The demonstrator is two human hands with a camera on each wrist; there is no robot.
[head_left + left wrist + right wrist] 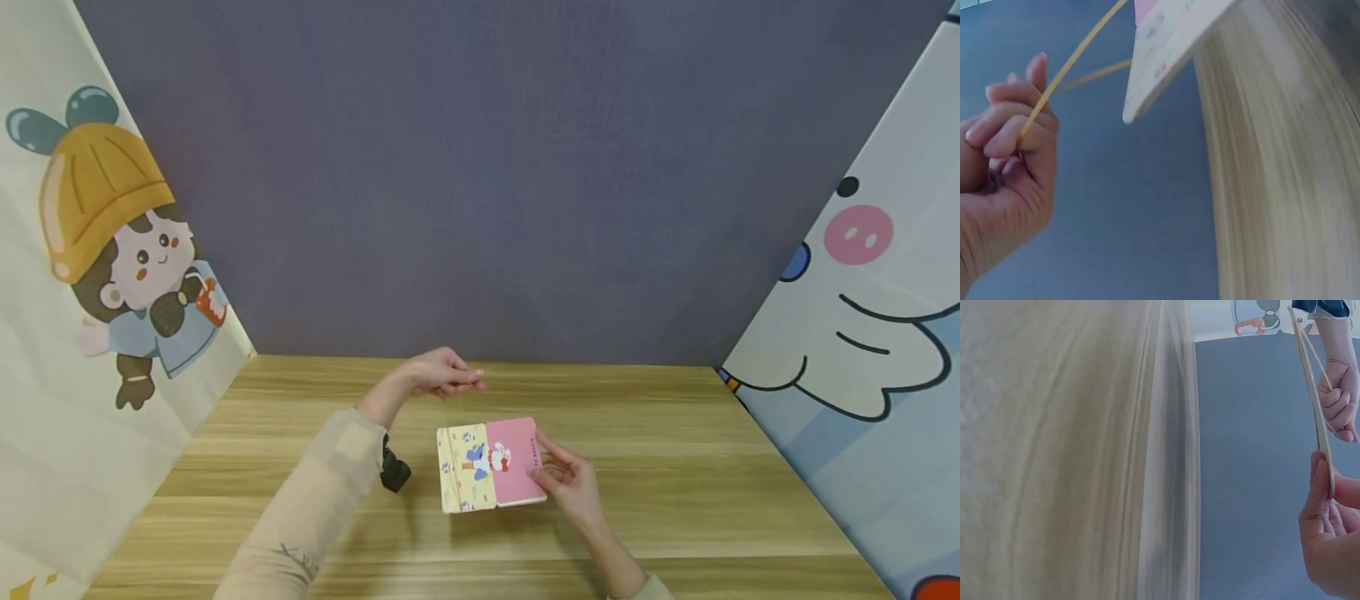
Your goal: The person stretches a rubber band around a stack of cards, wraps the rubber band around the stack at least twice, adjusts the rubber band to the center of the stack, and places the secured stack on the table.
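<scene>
A small notebook (pixel 517 479) with a pink part and a pale yellow part, both printed with cartoon figures, is held above the table. My right hand (pixel 577 487) pinches its pink edge between thumb and fingers. Beyond the notebook, my left hand (pixel 446 372) has its fingers curled round a thin yellow elastic band (pixel 1079 56). Two taut strands run from those fingers to the notebook in the left wrist view. Edge-on in the right wrist view, the notebook looks thin; where the band passes round it cannot be made out fully.
The wood-grain table (pixel 690 467) lies below both hands. A small black object (pixel 394 472) shows beside the left sleeve, partly hidden by it. A dark grey panel (pixel 480 183) stands behind, with cartoon-printed panels at both sides.
</scene>
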